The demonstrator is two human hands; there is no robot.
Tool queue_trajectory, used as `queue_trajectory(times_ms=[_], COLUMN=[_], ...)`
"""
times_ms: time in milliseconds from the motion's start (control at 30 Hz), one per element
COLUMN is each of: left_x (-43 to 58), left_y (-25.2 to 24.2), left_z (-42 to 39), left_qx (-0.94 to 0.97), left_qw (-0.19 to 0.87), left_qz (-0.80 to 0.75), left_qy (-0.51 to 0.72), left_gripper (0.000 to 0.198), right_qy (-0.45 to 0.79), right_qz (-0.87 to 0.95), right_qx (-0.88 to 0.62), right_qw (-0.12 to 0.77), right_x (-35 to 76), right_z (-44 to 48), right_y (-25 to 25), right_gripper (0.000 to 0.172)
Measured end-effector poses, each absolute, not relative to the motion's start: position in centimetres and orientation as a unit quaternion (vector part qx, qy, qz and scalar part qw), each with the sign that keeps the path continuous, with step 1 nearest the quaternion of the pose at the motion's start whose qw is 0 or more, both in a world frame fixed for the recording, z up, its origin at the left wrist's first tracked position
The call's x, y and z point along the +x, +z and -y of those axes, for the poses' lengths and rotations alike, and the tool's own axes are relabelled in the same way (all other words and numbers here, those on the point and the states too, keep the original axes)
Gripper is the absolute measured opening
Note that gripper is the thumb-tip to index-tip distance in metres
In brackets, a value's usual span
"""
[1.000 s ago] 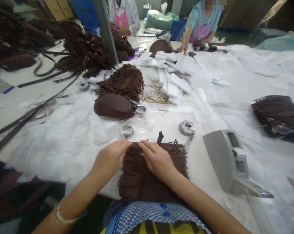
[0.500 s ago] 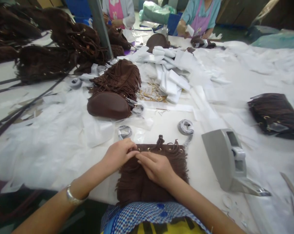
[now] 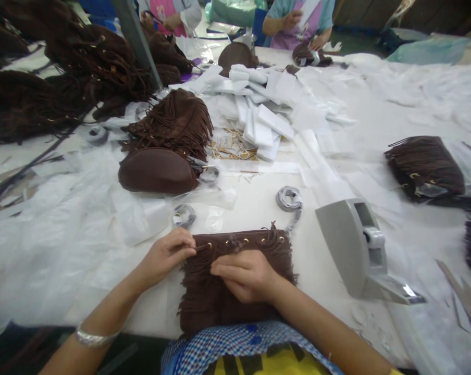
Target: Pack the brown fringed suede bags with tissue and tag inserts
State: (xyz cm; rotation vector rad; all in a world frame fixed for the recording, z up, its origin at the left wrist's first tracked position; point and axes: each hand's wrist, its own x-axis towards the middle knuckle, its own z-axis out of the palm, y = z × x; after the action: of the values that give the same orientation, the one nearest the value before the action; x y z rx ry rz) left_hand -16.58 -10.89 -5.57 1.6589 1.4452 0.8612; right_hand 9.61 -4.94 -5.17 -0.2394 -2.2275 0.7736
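A dark brown fringed bag [image 3: 239,307] lies flat at the table's near edge, with a row of gold eyelets along its top. My left hand [image 3: 170,258] is at its upper left corner, closed in a pinch on a thin brown cord [image 3: 202,247] that runs to the leftmost visible eyelet. Over the bag's middle, my right hand [image 3: 245,275] has its thumb and fingers pressed together; what lies between them is too small to make out. A knotted cord end [image 3: 273,235] stands up near the right eyelets.
A grey tape dispenser [image 3: 352,250] stands to the right, scissors [image 3: 460,297] beyond it. Wrapped grey coils [image 3: 288,199] lie behind the bag. Another fringed bag [image 3: 157,169] sits ahead left, near piled white packets [image 3: 255,114]. Two people work across the table.
My hands have come apart: the left moved left, drawing the cord out to the side, while the right lowered slightly onto the fringe. The camera view has shifted a little.
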Motion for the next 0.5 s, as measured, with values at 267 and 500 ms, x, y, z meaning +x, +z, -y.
queue_trajectory(times_ms=[267,500], left_x=[-15.3,-15.5], left_y=[-4.4,-1.1], left_z=[12.6,11.8], left_qx=[0.678,0.667], left_qw=[0.268,0.216], left_qz=[-0.615,-0.644], left_qy=[0.301,0.305], left_gripper=[0.016,0.020], right_qy=[0.245,0.238], right_qz=[0.834,0.896], right_qx=[-0.352,-0.327], right_qw=[0.347,0.183], right_x=[9.6,8.4], right_z=[2.7,3.9], right_y=[-2.8,-2.1], right_gripper=[0.029,0.046])
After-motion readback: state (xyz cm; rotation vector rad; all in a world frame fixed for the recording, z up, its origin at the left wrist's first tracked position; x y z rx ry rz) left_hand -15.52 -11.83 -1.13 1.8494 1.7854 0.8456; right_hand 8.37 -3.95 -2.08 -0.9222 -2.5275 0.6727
